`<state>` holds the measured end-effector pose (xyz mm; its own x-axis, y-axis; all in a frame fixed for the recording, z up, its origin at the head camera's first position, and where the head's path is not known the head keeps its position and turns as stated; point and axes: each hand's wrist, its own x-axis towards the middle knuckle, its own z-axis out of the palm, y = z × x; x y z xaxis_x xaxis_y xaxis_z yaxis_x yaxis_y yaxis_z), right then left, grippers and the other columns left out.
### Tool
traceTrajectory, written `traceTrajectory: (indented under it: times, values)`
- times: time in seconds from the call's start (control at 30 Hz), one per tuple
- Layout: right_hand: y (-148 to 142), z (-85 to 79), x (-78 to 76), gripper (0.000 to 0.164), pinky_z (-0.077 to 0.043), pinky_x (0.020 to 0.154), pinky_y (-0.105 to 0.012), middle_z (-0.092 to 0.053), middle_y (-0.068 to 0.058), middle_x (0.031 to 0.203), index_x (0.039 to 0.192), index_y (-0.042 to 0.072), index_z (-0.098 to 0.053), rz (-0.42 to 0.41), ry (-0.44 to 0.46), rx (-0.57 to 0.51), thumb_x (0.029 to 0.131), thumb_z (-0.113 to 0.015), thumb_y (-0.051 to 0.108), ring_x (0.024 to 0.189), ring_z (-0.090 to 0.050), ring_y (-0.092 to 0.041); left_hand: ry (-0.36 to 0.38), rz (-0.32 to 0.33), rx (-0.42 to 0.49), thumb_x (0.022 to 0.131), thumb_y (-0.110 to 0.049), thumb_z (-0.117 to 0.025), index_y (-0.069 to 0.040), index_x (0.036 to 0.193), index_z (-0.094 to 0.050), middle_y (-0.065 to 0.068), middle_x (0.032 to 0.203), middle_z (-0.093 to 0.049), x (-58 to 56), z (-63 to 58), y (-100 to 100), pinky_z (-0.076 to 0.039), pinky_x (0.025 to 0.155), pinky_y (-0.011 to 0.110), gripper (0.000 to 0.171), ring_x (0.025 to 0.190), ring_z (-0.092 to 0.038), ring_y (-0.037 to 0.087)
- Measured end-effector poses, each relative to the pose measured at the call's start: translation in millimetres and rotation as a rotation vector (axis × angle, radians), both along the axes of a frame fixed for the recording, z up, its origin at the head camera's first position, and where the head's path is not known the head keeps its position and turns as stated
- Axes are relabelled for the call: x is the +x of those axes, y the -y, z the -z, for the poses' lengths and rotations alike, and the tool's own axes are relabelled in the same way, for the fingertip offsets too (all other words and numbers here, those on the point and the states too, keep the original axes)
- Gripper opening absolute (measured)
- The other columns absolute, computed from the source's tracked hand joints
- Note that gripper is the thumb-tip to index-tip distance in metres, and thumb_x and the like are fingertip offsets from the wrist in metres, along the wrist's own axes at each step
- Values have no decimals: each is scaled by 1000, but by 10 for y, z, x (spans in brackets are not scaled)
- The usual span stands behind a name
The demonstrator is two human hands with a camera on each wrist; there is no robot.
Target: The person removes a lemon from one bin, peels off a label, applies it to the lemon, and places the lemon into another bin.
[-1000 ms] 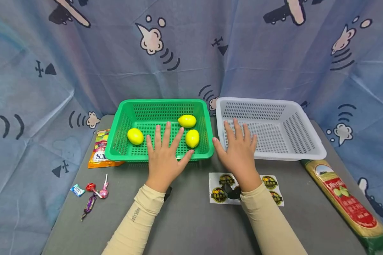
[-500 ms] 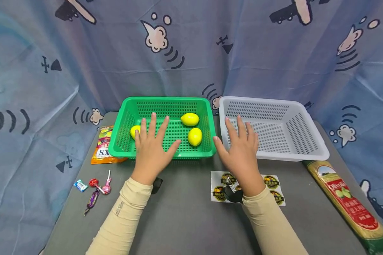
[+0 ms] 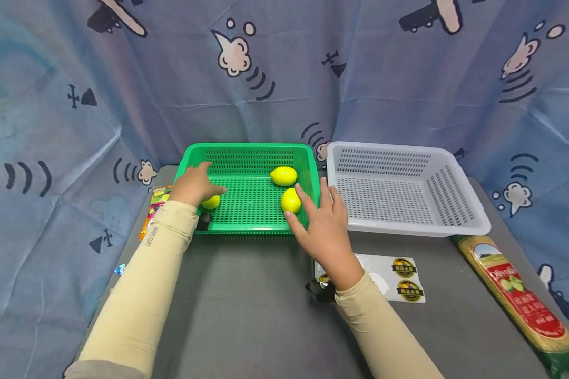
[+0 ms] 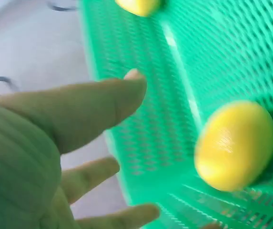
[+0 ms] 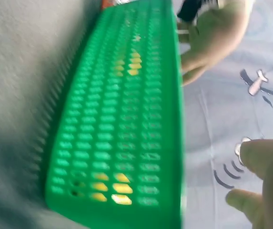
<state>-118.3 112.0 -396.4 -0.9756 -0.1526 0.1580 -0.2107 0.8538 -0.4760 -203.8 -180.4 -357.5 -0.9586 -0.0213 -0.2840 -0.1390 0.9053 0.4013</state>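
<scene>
Three yellow lemons lie in the green basket (image 3: 246, 228). My left hand (image 3: 192, 185) is over the basket's left end, above the left lemon (image 3: 212, 202), which it partly covers in the head view. In the left wrist view its thumb and fingers are spread, and the lemon (image 4: 236, 145) sits apart from them. My right hand (image 3: 326, 229) hovers at the basket's right front corner with fingers extended and nothing held. Its fingertips come close to the front right lemon (image 3: 291, 201). Behind that one rests the third lemon (image 3: 283, 176).
A white basket (image 3: 408, 227) stands right of the green one. A sticker sheet (image 3: 393, 263) lies under my right wrist. A long pasta-like packet (image 3: 517, 295) lies at the right edge. My left arm partly hides an orange snack bag (image 3: 156, 205) and a blue-wrapped candy (image 3: 120, 269).
My left hand has moved forward and left, into the green basket over the left lemon. My right hand has shifted left from the white basket toward the green one. The lemons stay put.
</scene>
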Motion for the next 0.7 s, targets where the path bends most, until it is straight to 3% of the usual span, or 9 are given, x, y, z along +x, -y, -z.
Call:
traceTrajectory:
  times: [0.1, 0.23, 0.4, 0.57, 0.7]
  values:
    - [64, 71, 28, 63, -16, 120, -71, -5, -27, 173, 163, 25, -46, 11, 48, 21, 106, -59, 50, 157, -8, -49, 104, 44, -47, 101, -37, -71, 1, 163, -33, 31, 162, -37, -132, 55, 13, -40, 113, 61, 82, 144, -40, 51]
    - [104, 136, 84, 56, -27, 118, -69, -10, -33, 171, 153, 18, -60, 39, 98, 56, 106, -63, 48, 154, -16, -52, 175, 102, -70, 102, -29, -70, 6, 156, -45, 29, 156, -46, -226, 140, 11, -46, 108, 57, 68, 136, -50, 48]
    - [120, 168, 120, 46, -38, 115, -63, -18, -37, 167, 131, 9, -76, 39, 79, 55, 105, -66, 46, 148, -29, -53, 166, 127, -29, 99, -11, -74, 8, 144, -57, 29, 145, -56, -261, 256, 25, -50, 103, 54, 52, 127, -56, 46]
    - [104, 177, 115, 42, -41, 112, -62, -24, -37, 165, 121, 9, -80, 35, 45, 50, 103, -70, 45, 144, -36, -53, 143, 147, 8, 97, -2, -74, 7, 145, -58, 30, 148, -53, -269, 334, 42, -52, 96, 50, 52, 128, -56, 45]
    - [73, 165, 87, 41, -42, 111, -60, -26, -38, 164, 116, 9, -82, 26, 35, 61, 102, -71, 46, 140, -39, -53, 101, 194, 53, 94, 2, -72, 6, 142, -61, 29, 146, -54, -282, 295, 17, -51, 81, 43, 50, 106, -58, 37]
